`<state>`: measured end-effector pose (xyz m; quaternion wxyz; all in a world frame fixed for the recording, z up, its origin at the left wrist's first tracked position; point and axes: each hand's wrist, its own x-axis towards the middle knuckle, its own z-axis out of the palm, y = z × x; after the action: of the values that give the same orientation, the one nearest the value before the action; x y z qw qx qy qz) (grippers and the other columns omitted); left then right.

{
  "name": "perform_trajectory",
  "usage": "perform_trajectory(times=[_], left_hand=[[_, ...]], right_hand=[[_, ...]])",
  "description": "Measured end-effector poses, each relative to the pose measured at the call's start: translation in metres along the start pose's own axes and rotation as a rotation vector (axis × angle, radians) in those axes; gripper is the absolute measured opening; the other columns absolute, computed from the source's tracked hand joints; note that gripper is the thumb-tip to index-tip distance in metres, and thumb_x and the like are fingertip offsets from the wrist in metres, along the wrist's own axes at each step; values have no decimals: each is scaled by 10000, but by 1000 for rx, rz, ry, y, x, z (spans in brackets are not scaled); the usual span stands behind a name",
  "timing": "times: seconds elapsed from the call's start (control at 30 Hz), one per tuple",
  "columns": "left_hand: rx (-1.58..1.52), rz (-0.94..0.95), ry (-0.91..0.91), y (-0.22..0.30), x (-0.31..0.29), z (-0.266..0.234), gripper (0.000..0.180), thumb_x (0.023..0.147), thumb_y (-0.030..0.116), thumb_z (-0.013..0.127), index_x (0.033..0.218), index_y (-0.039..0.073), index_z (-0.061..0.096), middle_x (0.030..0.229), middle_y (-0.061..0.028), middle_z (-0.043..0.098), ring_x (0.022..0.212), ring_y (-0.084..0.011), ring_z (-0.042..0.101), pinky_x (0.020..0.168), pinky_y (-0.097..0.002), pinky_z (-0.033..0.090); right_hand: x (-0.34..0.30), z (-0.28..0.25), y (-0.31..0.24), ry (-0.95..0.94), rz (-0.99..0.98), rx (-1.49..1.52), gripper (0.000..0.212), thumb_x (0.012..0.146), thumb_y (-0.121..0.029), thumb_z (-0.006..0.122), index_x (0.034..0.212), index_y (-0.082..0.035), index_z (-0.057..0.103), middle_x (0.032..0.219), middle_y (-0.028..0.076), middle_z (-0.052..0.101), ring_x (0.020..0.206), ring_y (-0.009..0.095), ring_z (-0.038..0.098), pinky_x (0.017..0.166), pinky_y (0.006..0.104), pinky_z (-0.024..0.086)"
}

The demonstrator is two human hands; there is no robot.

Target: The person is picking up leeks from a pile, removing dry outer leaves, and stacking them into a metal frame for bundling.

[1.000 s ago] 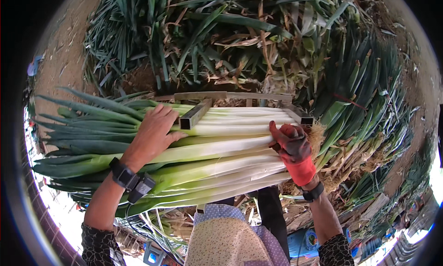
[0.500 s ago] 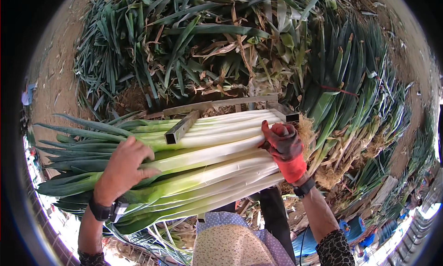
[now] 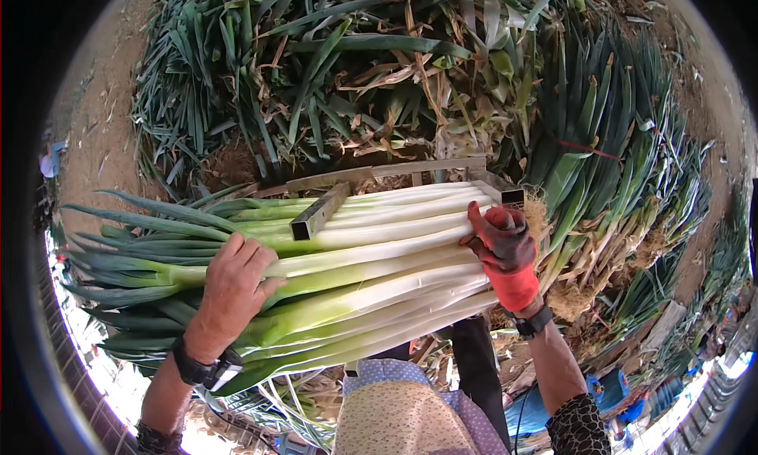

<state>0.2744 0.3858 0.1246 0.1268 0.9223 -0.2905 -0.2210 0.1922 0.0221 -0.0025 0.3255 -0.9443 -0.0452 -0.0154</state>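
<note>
Leeks (image 3: 379,297) along metal rack (image 3: 322,210), roots (image 3: 538,217) past right edge. Left hand (image 3: 237,275), gloved right hand (image 3: 502,240) apart, clamped on apparently one leek (image 3: 371,250), presumably supporting length.

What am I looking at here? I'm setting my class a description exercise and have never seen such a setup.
No machine here, only human hands. The camera is worn on the head and looks down; its wide fisheye lens makes the picture round. Leeks lie side by side across a metal frame, with heaps of greens beyond. The bare left hand has its fingers over one leek; how firmly, I can't tell. The right hand, in a red and dark glove, is curled around that leek's white end.
</note>
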Motion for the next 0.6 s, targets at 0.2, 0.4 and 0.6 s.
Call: perform_trajectory(times=[0.2,0.4,0.6], left_hand=[[127,-20,32,6,-3,3,316,645,126,771,895,55,591,851,-85,542,862,-285,485,784,-400,402],[40,16,2,8,0,12,307,622,93,770,859,27,586,818,-99,542,855,-298,488,783,-408,397],[14,54,65,1,1,21,334,596,66,775,862,25,577,803,-107,545,840,-309,496,784,-421,405]], right_hand=[[2,-4,-5,-64,1,86,541,661,49,662,1176,-111,632,834,42,592,840,283,564,740,359,485],[-7,7,3,-53,59,100,485,691,36,683,1152,-111,648,842,45,614,858,287,568,761,380,479],[-10,-8,-1,481,362,600,221,843,12,636,1059,-4,676,968,88,646,893,180,605,808,277,481]])
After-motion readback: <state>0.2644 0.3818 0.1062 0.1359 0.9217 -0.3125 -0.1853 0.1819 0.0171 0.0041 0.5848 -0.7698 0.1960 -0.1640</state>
